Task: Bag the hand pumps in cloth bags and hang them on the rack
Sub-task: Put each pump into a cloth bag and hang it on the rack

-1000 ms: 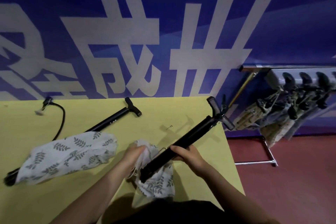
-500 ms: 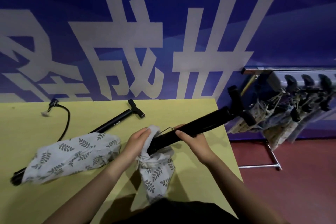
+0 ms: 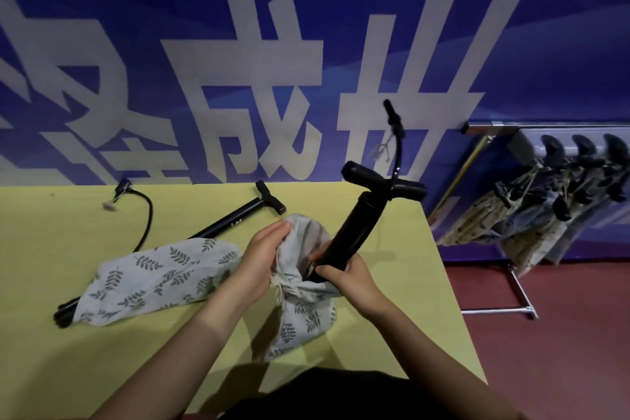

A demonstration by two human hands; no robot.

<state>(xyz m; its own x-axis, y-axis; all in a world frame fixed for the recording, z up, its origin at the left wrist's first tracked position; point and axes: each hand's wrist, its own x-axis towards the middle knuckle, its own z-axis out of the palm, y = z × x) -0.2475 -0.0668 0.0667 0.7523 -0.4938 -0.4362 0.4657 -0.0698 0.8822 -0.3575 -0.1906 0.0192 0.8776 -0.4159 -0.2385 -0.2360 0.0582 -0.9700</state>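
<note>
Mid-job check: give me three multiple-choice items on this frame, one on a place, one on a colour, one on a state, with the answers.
1. Where is the rack with bagged pumps?
A. right of the table
B. on the table
C. left of the table

2. What colour is the table?
A. red
B. yellow-green
C. white

3. How does the held pump stand?
A. flat on the table
B. hung on the rack
C. tilted, lower end in the cloth bag's mouth

Answers:
1 A, it stands on the red floor beyond the table's right edge.
2 B, its top shows yellow-green.
3 C, the right hand grips its barrel while the left hand holds the cloth bag open.
</note>
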